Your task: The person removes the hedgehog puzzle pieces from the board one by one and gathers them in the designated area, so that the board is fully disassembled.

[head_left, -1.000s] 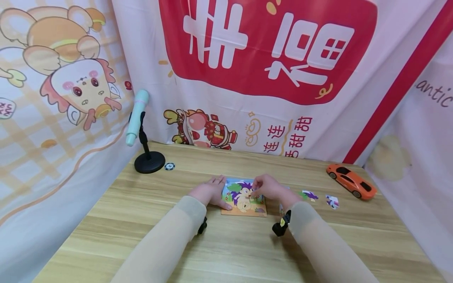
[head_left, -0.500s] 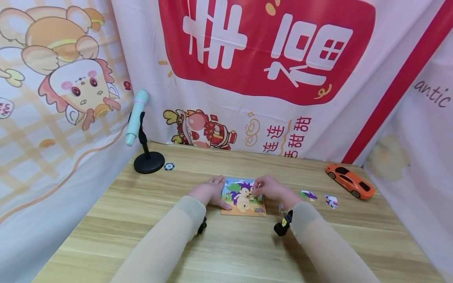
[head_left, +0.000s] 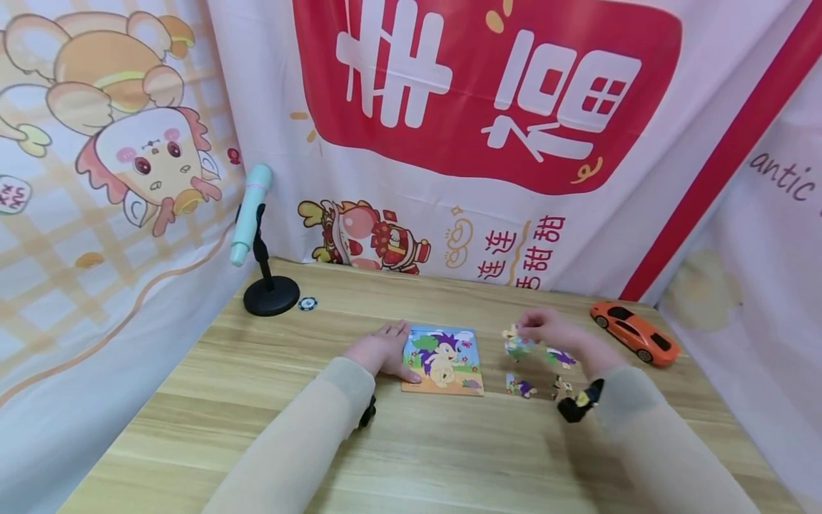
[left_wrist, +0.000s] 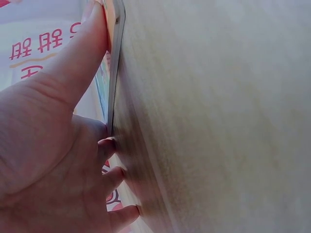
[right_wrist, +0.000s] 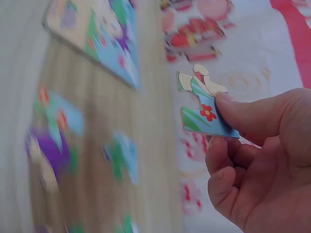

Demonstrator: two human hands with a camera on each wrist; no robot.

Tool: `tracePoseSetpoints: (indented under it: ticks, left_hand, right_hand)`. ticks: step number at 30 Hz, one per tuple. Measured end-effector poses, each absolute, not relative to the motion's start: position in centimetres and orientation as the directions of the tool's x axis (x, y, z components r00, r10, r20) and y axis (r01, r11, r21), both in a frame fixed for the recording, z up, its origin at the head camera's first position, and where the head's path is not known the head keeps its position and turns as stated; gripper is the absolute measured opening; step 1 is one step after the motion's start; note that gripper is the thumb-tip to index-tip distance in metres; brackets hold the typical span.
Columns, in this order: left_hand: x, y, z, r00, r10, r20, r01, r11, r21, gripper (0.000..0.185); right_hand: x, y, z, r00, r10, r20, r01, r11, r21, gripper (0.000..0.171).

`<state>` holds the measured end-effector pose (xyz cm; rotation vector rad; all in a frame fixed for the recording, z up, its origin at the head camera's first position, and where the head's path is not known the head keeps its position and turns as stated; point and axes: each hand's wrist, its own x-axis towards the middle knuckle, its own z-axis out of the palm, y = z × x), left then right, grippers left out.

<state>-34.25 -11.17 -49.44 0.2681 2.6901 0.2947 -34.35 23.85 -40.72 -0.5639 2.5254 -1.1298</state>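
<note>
A square puzzle board with a purple-haired hedgehog picture lies on the table. My left hand rests along its left edge; in the left wrist view the thumb lies over the board's edge and the other fingertips touch the tabletop. To the right of the board, my right hand pinches a puzzle piece between thumb and fingers. That piece is blue with a red flower and a cream part, raised above the table. Below it lie loose puzzle pieces, partly hidden by the right arm.
An orange toy car sits at the back right. At the back left stand a mint-green microphone on a black stand and a poker chip. Printed cloths wall the table's back and sides.
My right hand has moved right, from over the board to above the loose pieces, and a piece shows in its fingers. The left hand has stayed at the board's left edge.
</note>
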Motion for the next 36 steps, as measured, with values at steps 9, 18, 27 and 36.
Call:
tracePoseSetpoints:
  ticks: [9,18,27,36]
  left_hand:
    - [-33.9,-10.7,-49.1,-0.891,0.238,-0.387,0.152,0.959,0.239,0.128]
    - [-31.5,-10.7,-46.0,-0.886,0.245,-0.394,0.143,0.952,0.271,0.117]
    - [-32.1,-10.7,-46.5,-0.890,0.245,-0.386,0.165,0.960,0.227,0.120]
    - [-33.4,-10.9,-48.2,-0.893,0.234,-0.386,0.149,0.960,0.238,0.127]
  right_hand:
    - [-31.4,33.5,-39.3,-0.928,-0.318,-0.193,-0.106,0.723,-0.682,0.022]
    - [-28.3,39.0,-42.8,-0.932,-0.222,-0.285,0.042,0.716,-0.697,0.024]
    - [-27.6,40.9,-46.1,-0.931,-0.192,-0.309,0.082,0.716,-0.693,0.023]
    - [-27.6,40.3,-46.9,-0.958,-0.081,-0.274,0.123,0.749,-0.652,0.023]
